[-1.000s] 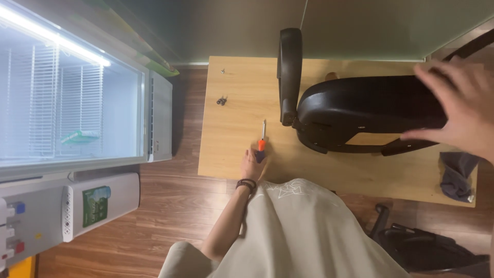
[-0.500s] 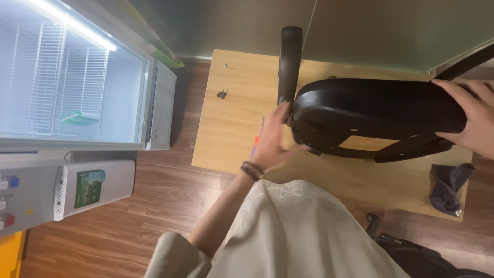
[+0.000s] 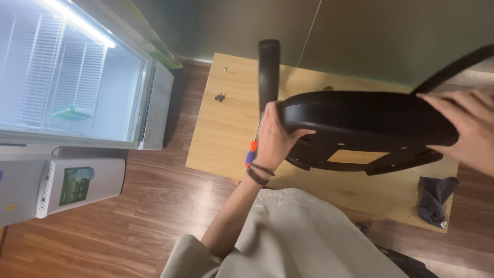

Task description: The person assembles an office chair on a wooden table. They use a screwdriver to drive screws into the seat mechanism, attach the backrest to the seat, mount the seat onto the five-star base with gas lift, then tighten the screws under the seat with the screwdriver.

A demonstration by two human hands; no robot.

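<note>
The left hand [image 3: 272, 136] gripped one end of a black chair seat [image 3: 368, 123], while the right hand [image 3: 471, 131] lay with fingers spread over the other end, holding the seat on edge above a light wooden table [image 3: 221, 139]. An orange-handled screwdriver [image 3: 251, 152] lay on the table just behind the left wrist, with a few loose screws [image 3: 219, 97] farther off. Judging by those unused screws, assembly looked unfinished.
</note>
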